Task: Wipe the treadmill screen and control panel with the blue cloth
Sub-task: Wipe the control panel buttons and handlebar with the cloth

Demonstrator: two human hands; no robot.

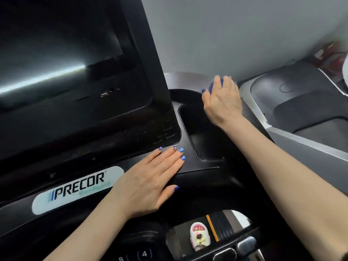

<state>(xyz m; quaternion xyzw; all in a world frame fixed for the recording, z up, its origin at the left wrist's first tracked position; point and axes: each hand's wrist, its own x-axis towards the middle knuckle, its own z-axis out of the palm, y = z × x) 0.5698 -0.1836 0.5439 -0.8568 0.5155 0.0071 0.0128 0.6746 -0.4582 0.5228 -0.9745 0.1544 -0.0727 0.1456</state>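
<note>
Flat on the panel ledge just below the treadmill screen [62, 59]: left hand [150, 178], fingers straight, holding nothing. Right of the screen, past the cup pocket [199, 134]: right hand [222, 98], curled over the blue cloth [212, 85]. Screen off to the left; right hand nearer.

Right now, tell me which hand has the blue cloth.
The right hand, reaching to the far rim of the console, its fingers curled over the bunched blue cloth. The left hand lies flat on the black panel beside the Precor label, holding nothing.
</note>
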